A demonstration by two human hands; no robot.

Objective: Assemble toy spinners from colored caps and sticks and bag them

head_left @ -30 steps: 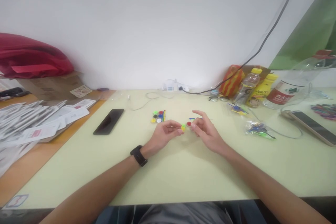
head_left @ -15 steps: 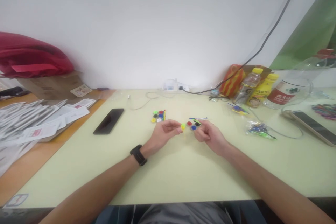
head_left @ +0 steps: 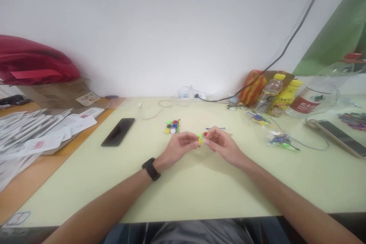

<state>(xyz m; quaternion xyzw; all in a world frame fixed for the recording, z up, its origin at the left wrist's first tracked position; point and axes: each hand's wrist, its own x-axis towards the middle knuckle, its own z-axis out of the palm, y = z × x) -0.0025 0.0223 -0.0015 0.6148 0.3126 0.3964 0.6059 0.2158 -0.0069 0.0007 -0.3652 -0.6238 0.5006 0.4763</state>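
Between my hands is a small green-and-yellow plastic piece (head_left: 200, 139), too small to make out in detail. My left hand (head_left: 180, 146) pinches it from the left with thumb and forefinger. On the other side, my right hand (head_left: 223, 147) has its thumb and fingertips closed at the piece's right edge. A red round piece (head_left: 205, 134) shows just behind the right fingertips; the pieces near it are mostly hidden by that hand. Beyond it lies a thin blue stick (head_left: 215, 128). Left of there sits a group of coloured round pieces (head_left: 171, 126), with narrow coloured strips alongside.
A black phone (head_left: 118, 132) lies to the left, near stacked white papers (head_left: 42, 129). At right are bagged small parts (head_left: 281, 140), bottles (head_left: 286, 97), a large water bottle (head_left: 307, 101) and another phone (head_left: 341, 137). A cable (head_left: 257, 78) runs along the wall.
My right hand has moved left and opened out of its curled pose, bringing its thumb and fingertips to the green-and-yellow piece. My left hand has hardly moved.
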